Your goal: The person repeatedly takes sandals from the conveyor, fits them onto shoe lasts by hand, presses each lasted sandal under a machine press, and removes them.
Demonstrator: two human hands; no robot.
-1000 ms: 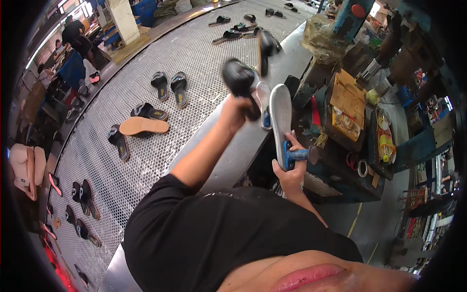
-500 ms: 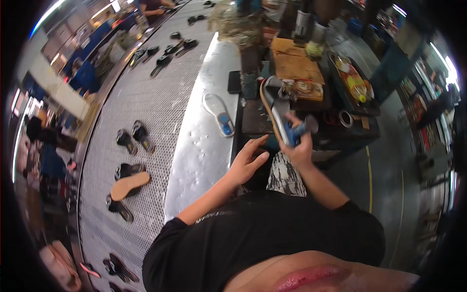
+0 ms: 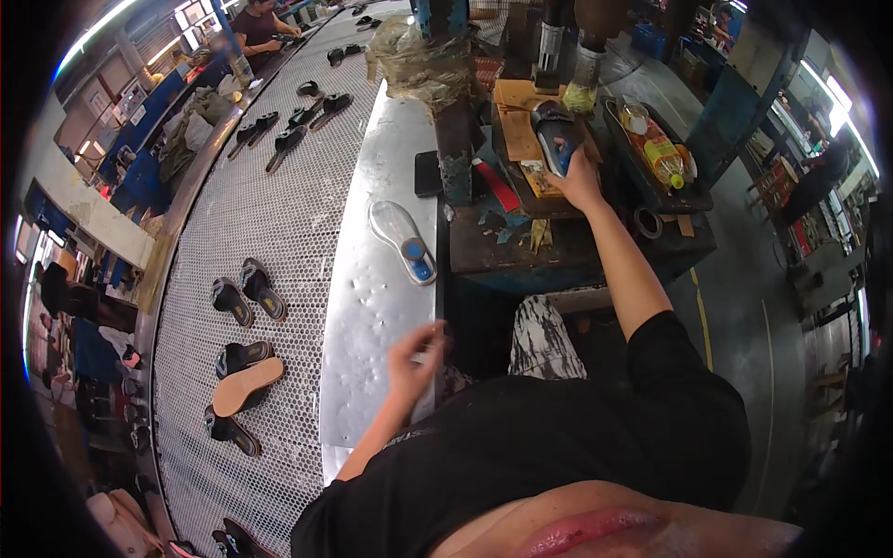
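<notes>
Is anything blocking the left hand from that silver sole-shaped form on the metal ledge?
Nothing visible stands between the left hand and the silver sole-shaped form with blue fittings; only the dented grey metal ledge runs beneath. The flat black rectangular object lies beyond the form, off that path.

The right hand now reaches farther out, having carried the black sandal from near the body to the brown board. The left hand, spread beside the sandal half a second ago, is drawn back, blurred and curled, by the edge of the metal tabletop
</notes>
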